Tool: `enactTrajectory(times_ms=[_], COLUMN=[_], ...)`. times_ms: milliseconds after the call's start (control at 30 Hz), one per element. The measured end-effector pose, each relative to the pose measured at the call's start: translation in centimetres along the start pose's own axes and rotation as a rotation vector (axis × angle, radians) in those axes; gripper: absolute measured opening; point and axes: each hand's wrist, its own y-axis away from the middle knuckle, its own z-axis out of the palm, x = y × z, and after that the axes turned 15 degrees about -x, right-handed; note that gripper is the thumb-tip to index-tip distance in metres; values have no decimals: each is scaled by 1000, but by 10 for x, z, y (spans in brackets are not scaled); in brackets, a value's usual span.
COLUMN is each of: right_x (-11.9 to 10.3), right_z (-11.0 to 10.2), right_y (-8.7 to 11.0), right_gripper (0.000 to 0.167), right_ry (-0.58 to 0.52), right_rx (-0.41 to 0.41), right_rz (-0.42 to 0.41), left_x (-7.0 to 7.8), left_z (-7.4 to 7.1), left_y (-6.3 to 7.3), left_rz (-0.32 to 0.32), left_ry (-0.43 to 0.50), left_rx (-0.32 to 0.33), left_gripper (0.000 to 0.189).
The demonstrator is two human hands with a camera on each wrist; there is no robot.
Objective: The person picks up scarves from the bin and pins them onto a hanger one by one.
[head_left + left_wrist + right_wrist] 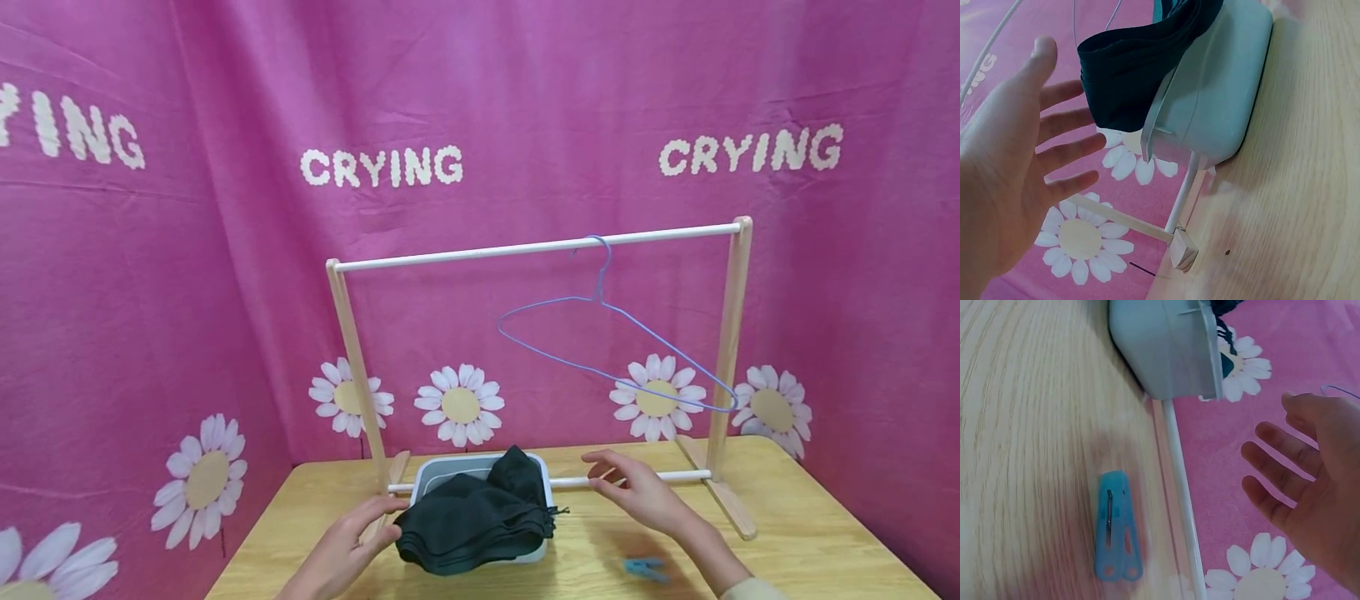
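Observation:
A folded black cloth item (472,521) with a drawstring-like cord at its right end lies heaped in a grey plastic basin (542,550) and hangs over the front rim. My left hand (347,546) is at the basin's left side, fingers spread beside the cloth; in the left wrist view the hand (1016,156) looks near the fabric (1129,69), and contact is unclear. My right hand (641,496) hovers to the right of the basin, fingers loosely bent with nothing in them. Below it on the table lies a blue clothespin (1118,528).
Behind the basin stands a small rack with wooden posts (729,350) and a white top rail (465,253). A blue wire hanger (600,292) hangs from that rail. A white lower bar (682,476) runs behind the basin, above the wooden table (585,542). Pink curtains (525,100) enclose the table.

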Motion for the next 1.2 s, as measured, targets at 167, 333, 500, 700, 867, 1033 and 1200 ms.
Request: enactTrajectory(times_ms=[167, 333, 500, 700, 867, 1033, 1200], right_x=[-1, -1, -1, -3, 1, 1, -1], right_z=[8, 15, 22, 29, 37, 42, 43], right_y=[-9, -17, -25, -32, -35, -38, -39], right_gripper=[33, 32, 32, 32, 32, 33, 33], right_ry=[-29, -47, -56, -122, -154, -141, -143], right_rx=[-10, -49, -81, -104, -129, -114, -109], right_rz=[-16, -28, -29, -73, -100, -79, -70], left_x=[-3, -5, -7, -7, -9, -8, -5], left_z=[4, 7, 9, 14, 17, 18, 18], left_y=[6, 3, -2, -8, -13, -23, -36], left_rz=[74, 184, 231, 335, 367, 449, 427], left_ry=[18, -36, -112, -259, -283, -238, -108], left_rx=[-51, -90, -126, -7, 69, 135, 143], left_gripper=[60, 70, 71, 57, 48, 43, 32])
